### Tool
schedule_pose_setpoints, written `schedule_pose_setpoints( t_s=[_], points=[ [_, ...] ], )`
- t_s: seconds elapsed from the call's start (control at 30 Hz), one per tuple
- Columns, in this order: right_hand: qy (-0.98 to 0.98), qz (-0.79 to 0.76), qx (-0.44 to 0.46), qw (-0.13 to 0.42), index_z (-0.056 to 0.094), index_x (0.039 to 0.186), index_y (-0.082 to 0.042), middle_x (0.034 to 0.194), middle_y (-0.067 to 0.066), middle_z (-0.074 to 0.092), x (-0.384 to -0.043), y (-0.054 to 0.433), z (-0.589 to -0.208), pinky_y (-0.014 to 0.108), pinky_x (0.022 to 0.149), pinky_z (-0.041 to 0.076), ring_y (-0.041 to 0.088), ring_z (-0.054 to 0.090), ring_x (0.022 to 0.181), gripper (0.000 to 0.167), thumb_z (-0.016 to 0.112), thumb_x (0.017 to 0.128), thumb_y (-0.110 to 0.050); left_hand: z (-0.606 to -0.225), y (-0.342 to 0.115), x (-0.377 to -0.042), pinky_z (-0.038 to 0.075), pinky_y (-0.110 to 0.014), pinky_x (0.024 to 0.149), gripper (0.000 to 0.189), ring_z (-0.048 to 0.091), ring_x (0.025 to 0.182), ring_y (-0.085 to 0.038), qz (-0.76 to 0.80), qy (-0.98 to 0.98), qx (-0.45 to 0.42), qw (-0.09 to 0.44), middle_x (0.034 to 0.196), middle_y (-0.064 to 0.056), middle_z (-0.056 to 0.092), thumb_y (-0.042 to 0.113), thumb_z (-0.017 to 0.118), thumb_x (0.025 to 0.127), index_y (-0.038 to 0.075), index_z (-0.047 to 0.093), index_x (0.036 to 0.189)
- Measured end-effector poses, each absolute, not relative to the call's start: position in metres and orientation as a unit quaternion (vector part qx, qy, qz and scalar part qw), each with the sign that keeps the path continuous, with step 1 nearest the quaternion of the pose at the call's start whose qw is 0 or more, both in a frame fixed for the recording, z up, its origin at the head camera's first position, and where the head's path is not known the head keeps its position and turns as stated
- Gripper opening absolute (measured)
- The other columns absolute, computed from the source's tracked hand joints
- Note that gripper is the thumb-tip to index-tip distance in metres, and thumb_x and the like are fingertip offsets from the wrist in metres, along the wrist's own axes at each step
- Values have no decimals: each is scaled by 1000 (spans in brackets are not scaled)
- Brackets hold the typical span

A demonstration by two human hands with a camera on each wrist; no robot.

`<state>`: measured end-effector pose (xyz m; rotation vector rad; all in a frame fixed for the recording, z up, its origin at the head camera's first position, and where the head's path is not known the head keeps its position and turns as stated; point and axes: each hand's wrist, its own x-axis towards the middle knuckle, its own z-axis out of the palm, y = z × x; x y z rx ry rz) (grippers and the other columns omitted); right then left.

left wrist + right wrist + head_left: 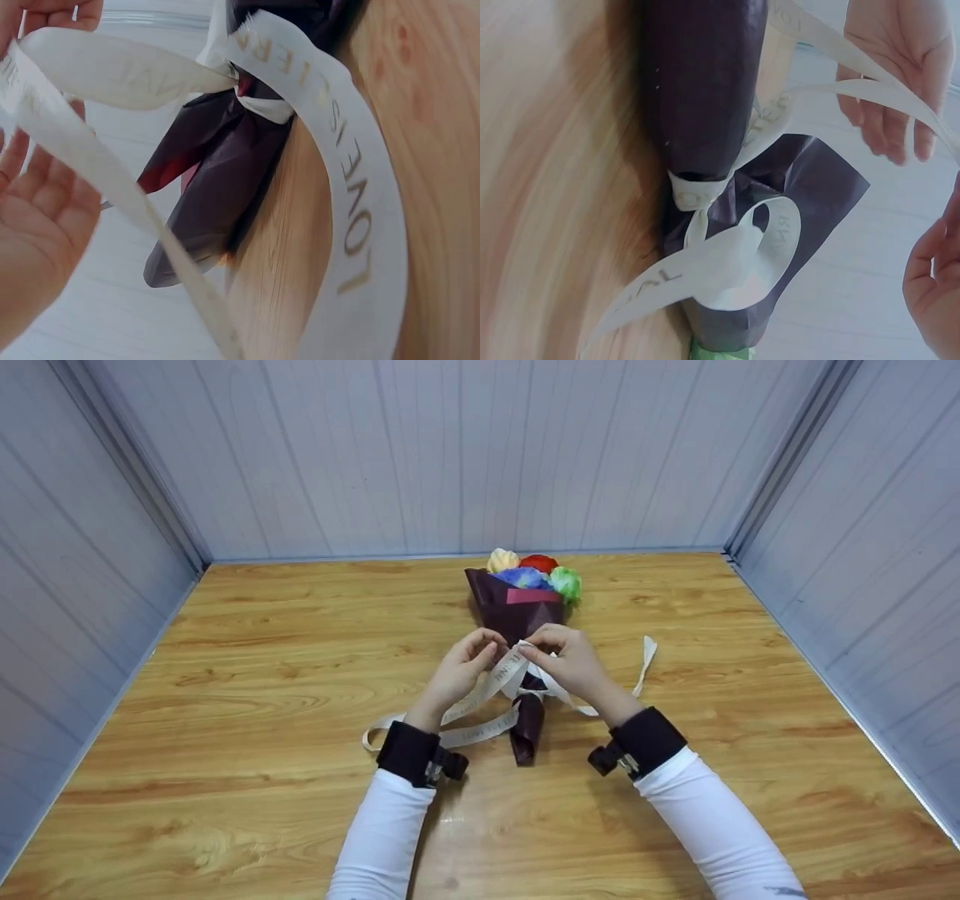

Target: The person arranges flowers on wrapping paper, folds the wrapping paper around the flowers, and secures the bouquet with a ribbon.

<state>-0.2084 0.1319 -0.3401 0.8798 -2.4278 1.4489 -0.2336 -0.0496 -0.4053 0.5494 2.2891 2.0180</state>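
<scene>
A bouquet in dark purple wrapping (510, 611) lies on the table with its flowers away from me. White lettered ribbon (480, 733) is knotted round its narrow neck, and a long length trails left. My right hand (574, 660) pinches a fold of this ribbon between thumb and fingers above the wrapping. Beside that fold is my left hand (465, 667), fingers loosely bent, tips close to the ribbon. In the right wrist view, the left hand (900, 67) has the ribbon passing across its fingers. A ribbon loop (780, 240) stands by the knot.
Cream, red, blue and green flowers (525, 577) show at the wrapping's wide end. One loose ribbon tail (645, 664) curls over the wooden table (262, 682) at the right. Pale panel walls (465, 457) enclose the table at the back and both sides.
</scene>
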Motion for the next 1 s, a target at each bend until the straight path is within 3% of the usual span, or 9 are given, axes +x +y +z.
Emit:
schedule_pose_setpoints(
  t_s=[0.1, 0.27, 0.4, 0.5, 0.67, 1.0],
  points=[
    [-814, 498, 287, 82, 69, 85, 13, 81, 24, 64, -209, 135, -340, 15, 62, 39, 1, 48, 67, 11, 63, 86, 4, -404, -47, -239, 47, -33, 90, 22, 60, 103, -21, 575, 795, 195, -11, 109, -15, 63, 6, 44, 99, -2, 60, 111],
    [-807, 519, 274, 73, 69, 85, 14, 82, 25, 64, -210, 138, -342, 14, 63, 41, 1, 51, 69, 12, 63, 86, 3, -400, -41, -249, 39, -36, 101, 29, 53, 114, -25, 392, 887, 236, -55, 117, -10, 63, 4, 44, 98, 6, 66, 116],
    [-809, 520, 266, 61, 70, 88, 12, 84, 24, 65, -214, 139, -348, 14, 65, 43, 1, 54, 70, 13, 63, 88, 1, -402, -38, -251, 35, -40, 101, 42, 45, 113, -27, 279, 928, 241, -46, 119, -10, 58, -6, 43, 92, 13, 66, 122],
    [-814, 518, 258, 54, 70, 90, 11, 86, 23, 66, -220, 141, -357, 15, 67, 44, 2, 54, 71, 13, 63, 88, 0, -407, -36, -250, 32, -43, 97, 44, 41, 110, -28, 225, 944, 239, -46, 115, -11, 55, -4, 45, 90, 18, 65, 122],
    [-818, 515, 252, 54, 71, 89, 7, 87, 20, 67, -234, 145, -374, 16, 67, 44, 2, 55, 71, 13, 65, 88, -4, -413, -30, -249, 33, -43, 89, 28, 44, 102, -27, 173, 953, 237, -76, 104, -9, 59, 5, 49, 92, 13, 72, 107],
    [-822, 506, 256, 53, 72, 88, 5, 83, 15, 67, -236, 145, -378, 17, 66, 44, 4, 54, 70, 13, 65, 88, -6, -414, -32, -249, 47, -38, 77, 16, 62, 80, -27, 238, 928, 222, -183, 79, -8, 65, 1, 60, 82, 6, 75, 77]
  ],
)
